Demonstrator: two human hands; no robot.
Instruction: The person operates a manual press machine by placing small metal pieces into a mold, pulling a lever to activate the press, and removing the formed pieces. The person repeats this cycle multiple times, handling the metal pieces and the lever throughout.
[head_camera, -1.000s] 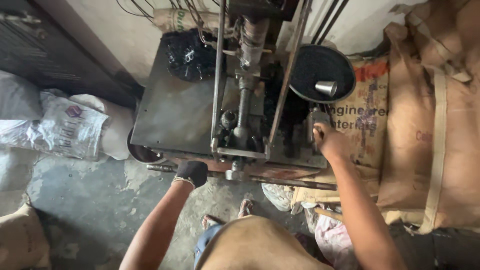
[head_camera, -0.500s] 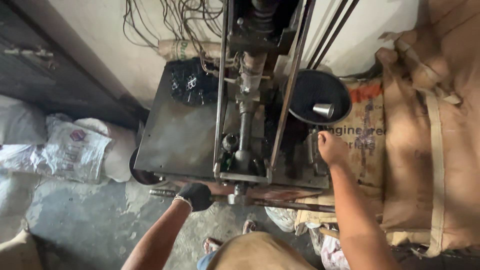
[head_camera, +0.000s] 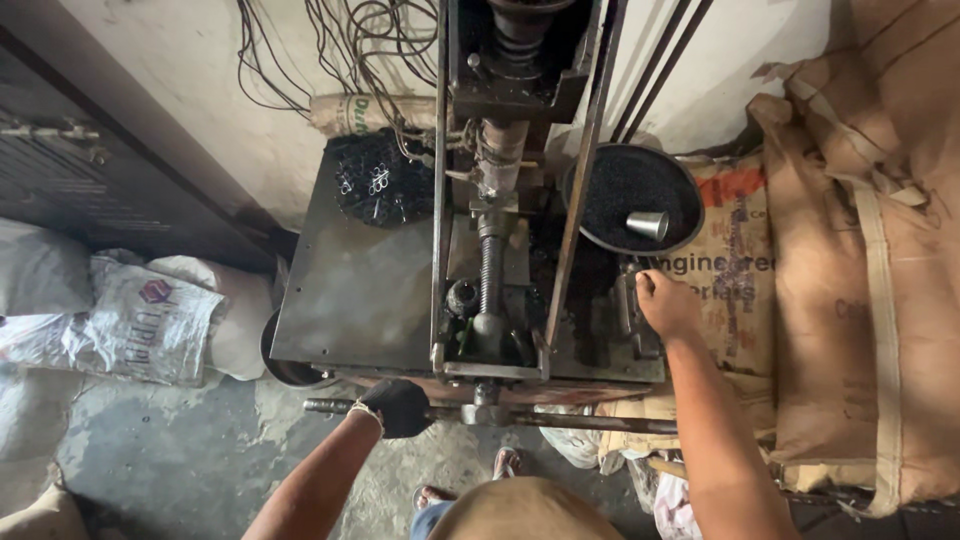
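Here, gloved left hand (head_camera: 398, 407) fisted around horizontal bar (head_camera: 560, 421); bare right hand (head_camera: 667, 303), arm extended, closed on press lever (head_camera: 628, 305).

The press table (head_camera: 370, 300) is dull, dark steel, greasy and scuffed; its threaded screw (head_camera: 489, 275) and horizontal bar (head_camera: 590, 423) are worn matt metal. A black cloth glove covers the left hand (head_camera: 398, 406). The round pan (head_camera: 632, 198) holds coarse black powder and a shiny metal cup (head_camera: 648, 224). Rough brown woven sacks (head_camera: 860, 270) stand beside it
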